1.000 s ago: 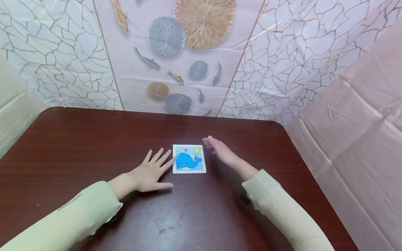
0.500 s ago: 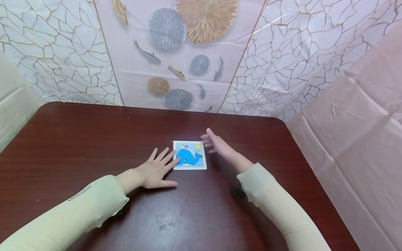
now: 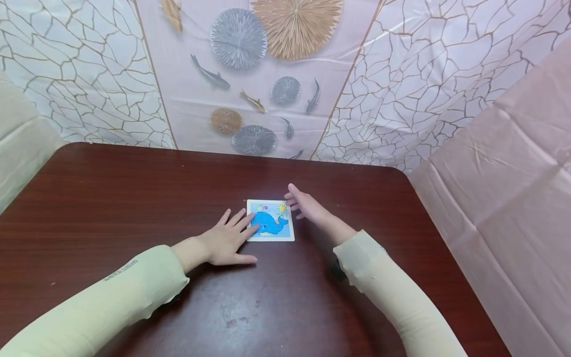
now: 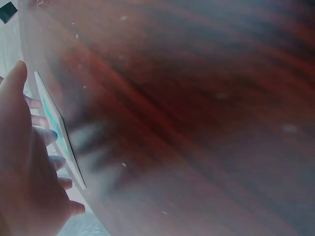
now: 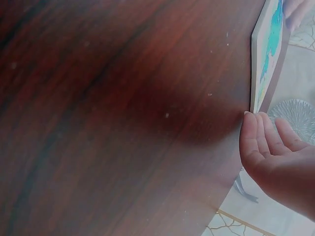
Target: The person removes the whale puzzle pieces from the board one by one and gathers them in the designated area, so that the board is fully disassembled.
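Whale board (image 3: 273, 225) flat on the table (image 3: 134, 198)

My left grip (image 3: 225, 243) is spread wide, fingers straight, two fingertips over the board's left edge; I cannot tell whether they press. My right grip (image 3: 310, 206) is at the far right corner, fingers fairly straight and close together, holding nothing. Behind the table stands a patterned cloth (image 3: 250, 79) printed with fish and discs.

hands (image 3: 226, 243) closer, left fingers (image 3: 251, 231) farther over card (image 3: 274, 230)
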{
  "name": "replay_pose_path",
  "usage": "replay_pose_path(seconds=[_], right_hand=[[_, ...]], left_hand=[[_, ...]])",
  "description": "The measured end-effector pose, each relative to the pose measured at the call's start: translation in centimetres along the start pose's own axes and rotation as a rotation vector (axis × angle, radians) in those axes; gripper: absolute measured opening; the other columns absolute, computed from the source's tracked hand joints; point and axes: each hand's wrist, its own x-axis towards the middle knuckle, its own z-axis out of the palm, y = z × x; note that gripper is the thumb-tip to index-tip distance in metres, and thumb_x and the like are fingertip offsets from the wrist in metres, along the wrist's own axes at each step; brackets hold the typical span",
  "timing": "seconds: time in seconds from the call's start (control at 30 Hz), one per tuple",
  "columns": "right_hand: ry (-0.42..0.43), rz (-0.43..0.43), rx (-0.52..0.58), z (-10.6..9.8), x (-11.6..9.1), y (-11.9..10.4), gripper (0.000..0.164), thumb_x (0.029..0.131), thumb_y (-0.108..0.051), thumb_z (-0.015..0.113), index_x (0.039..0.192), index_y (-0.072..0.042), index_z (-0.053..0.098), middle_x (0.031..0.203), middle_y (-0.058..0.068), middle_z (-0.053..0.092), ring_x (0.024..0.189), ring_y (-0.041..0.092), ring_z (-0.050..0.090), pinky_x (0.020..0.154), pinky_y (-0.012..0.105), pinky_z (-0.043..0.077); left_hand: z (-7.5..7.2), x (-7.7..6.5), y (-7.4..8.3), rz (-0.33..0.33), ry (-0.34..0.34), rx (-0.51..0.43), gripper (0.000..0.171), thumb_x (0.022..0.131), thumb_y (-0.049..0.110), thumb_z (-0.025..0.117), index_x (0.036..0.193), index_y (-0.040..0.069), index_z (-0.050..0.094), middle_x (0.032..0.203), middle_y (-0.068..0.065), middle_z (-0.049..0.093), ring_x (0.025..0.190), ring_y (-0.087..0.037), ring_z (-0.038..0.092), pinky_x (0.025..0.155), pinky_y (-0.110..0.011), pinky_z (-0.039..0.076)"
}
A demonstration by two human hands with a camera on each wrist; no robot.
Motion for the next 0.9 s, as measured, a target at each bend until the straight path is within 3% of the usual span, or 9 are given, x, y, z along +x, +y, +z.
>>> replay_pose_path(seconds=[0.33,0.5,0.9], right_hand=[[0.017,0.013,-0.043,0.3,0.3,0.0,0.067,0.098,-0.054,0.021,0.131,-0.003,0.049,0.129,0.018,0.056,0.115,0.031,0.053,0.092,0.043,0.050],[0.022,0.020,-0.051,0.4,0.3,-0.1,0.067,0.098,-0.054,0.022,0.130,-0.002,0.050,0.127,0.018,0.057,0.113,0.031,0.055,0.090,0.042,0.051],[0.049,0.030,-0.088,0.4,0.8,-0.3,0.066,0.098,-0.054,0.025,0.126,-0.002,0.054,0.123,0.017,0.060,0.110,0.030,0.056,0.088,0.041,0.052]], left_hand=[[-0.2,1.8,0.9,0.011,-0.065,0.024,0.083,0.088,0.063,0.045,0.149,0.012,0.024,0.157,-0.016,0.013,0.145,-0.038,0.008,0.115,-0.058,0.008],[-0.1,1.9,1.1,-0.011,-0.099,0.021,0.083,0.088,0.064,0.045,0.150,0.014,0.022,0.157,-0.015,0.011,0.145,-0.036,0.008,0.116,-0.056,0.009],[-0.4,2.0,1.1,-0.017,-0.105,0.029,0.084,0.087,0.065,0.046,0.150,0.015,0.021,0.158,-0.014,0.010,0.145,-0.036,0.008,0.116,-0.055,0.010]])
